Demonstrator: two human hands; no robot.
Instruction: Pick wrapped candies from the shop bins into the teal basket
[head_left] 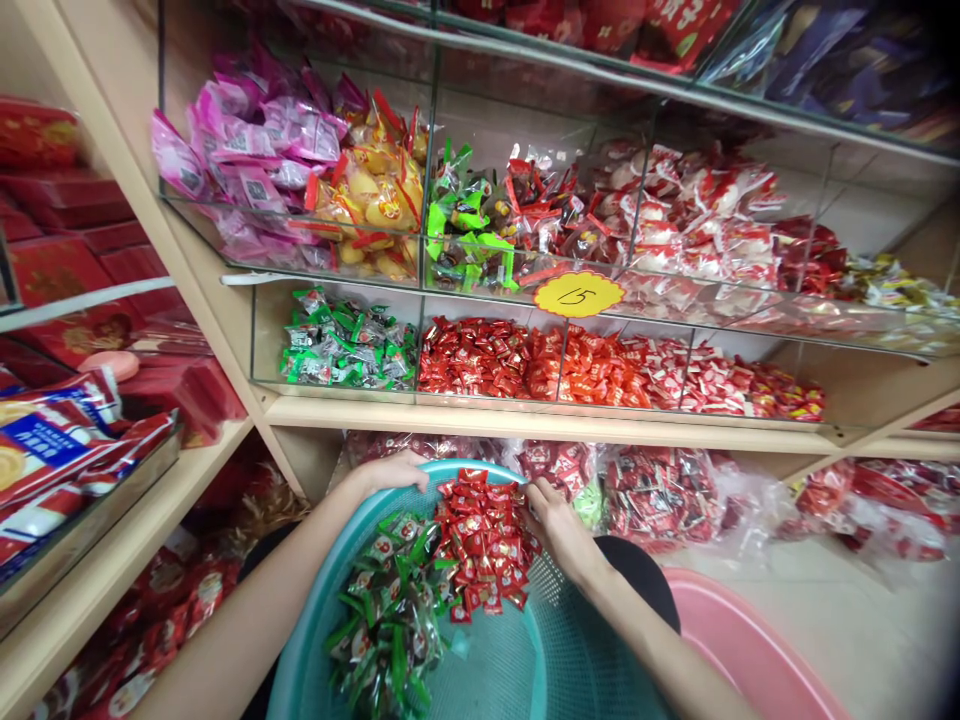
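Note:
A teal plastic basket [495, 655] with perforated walls is in front of me at the bottom of the head view. Green-wrapped candies [394, 620] lie on its left side, and a heap of small red-wrapped candies [487, 540] sits at its far side. My left hand [396, 472] is closed over the far left rim. At the far right rim, my right hand [553, 518] has its fingers curled inward, right beside the red candies. Some of those fingertips are hidden, and whether they touch the candies is unclear.
Ahead, clear-fronted shelf bins hold green candies [349, 345], red candies [472, 355] and purple packets [262, 140]. A yellow price tag [579, 295] reads 15. Bagged candies [660, 490] lie below. A pink tub [750, 640] stands right; packaged snacks [60, 440] are left.

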